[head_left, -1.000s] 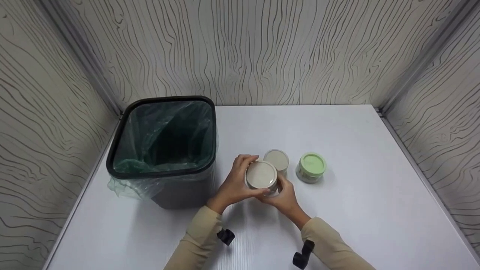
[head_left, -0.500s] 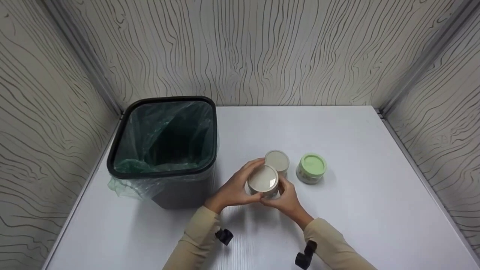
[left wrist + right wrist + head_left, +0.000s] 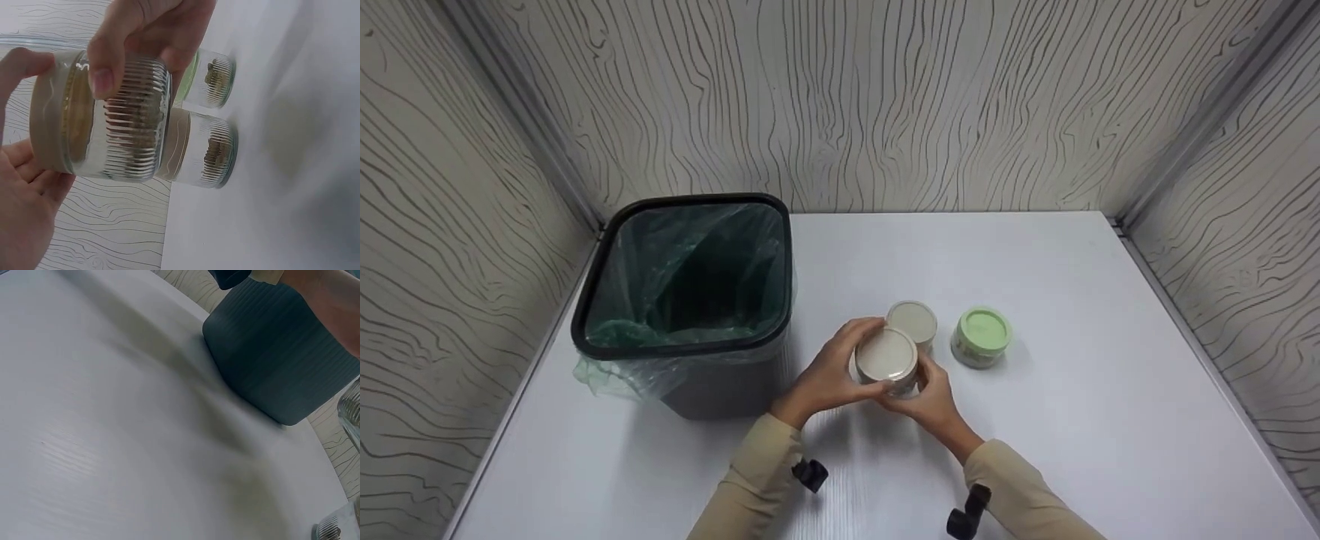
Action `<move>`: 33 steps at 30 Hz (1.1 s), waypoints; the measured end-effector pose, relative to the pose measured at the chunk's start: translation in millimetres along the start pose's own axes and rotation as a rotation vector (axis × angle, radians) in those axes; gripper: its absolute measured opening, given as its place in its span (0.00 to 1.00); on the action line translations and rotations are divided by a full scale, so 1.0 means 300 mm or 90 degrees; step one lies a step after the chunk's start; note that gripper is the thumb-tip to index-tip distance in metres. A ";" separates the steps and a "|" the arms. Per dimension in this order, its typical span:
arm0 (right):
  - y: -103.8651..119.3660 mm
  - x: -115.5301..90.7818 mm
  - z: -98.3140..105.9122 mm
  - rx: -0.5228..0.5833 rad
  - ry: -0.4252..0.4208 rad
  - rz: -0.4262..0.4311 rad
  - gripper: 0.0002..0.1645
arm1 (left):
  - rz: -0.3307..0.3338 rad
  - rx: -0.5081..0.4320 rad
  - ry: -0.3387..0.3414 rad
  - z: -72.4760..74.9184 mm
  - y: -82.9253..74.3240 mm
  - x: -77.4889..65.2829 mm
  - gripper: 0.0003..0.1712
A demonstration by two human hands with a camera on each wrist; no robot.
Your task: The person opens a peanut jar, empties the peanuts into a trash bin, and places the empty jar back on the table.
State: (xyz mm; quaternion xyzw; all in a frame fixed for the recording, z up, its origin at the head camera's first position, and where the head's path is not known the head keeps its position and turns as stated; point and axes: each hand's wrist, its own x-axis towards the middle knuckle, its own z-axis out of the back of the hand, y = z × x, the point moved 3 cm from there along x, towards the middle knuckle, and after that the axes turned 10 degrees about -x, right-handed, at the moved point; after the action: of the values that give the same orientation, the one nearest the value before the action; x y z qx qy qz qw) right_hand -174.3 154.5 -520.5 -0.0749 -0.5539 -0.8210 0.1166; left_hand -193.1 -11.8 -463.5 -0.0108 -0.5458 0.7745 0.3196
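Both hands hold a glass jar with a beige lid [image 3: 886, 354] above the white table. My left hand [image 3: 831, 373] spans the lid, its thumb in front and fingers behind. My right hand [image 3: 931, 399] grips the ribbed glass body [image 3: 135, 124] lower down, its thumb [image 3: 106, 76] pressed on the glass in the left wrist view. The lid sits on the jar. Just behind stands a second beige-lidded jar [image 3: 913, 319], partly hidden by the held one. A green-lidded jar [image 3: 982, 337] stands to its right. Both standing jars have brownish contents low in the glass.
A grey bin [image 3: 727, 386] with a black rim [image 3: 682, 349] stands left of the hands, lined with a thin green bag [image 3: 622, 330]. White table [image 3: 1080, 420] stretches to the right. Wood-patterned walls [image 3: 840, 105] enclose the back and sides.
The held jar and both hands have shifted slightly toward me, and the lid's tilt and glare have changed a little. The standing jars and the bin have stayed put.
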 end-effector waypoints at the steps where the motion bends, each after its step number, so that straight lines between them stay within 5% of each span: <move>1: 0.000 -0.001 0.000 0.000 -0.002 -0.001 0.47 | 0.001 0.001 -0.006 -0.002 -0.001 0.000 0.45; 9: -0.003 -0.004 0.001 -0.007 -0.006 -0.022 0.46 | 0.018 0.009 -0.026 -0.012 0.001 -0.001 0.49; 23: -0.009 -0.007 0.009 0.004 0.027 -0.029 0.48 | -0.010 0.005 0.097 0.004 -0.007 -0.006 0.47; 33: -0.007 -0.011 0.005 0.003 0.024 -0.004 0.46 | 0.004 0.026 0.069 0.002 -0.006 -0.013 0.45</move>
State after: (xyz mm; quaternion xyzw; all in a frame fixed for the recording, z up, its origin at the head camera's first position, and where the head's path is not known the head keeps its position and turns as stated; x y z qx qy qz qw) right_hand -171.6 157.0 -522.7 -0.0578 -0.5536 -0.8214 0.1246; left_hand -189.3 -14.0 -462.8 -0.0478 -0.5118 0.7848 0.3461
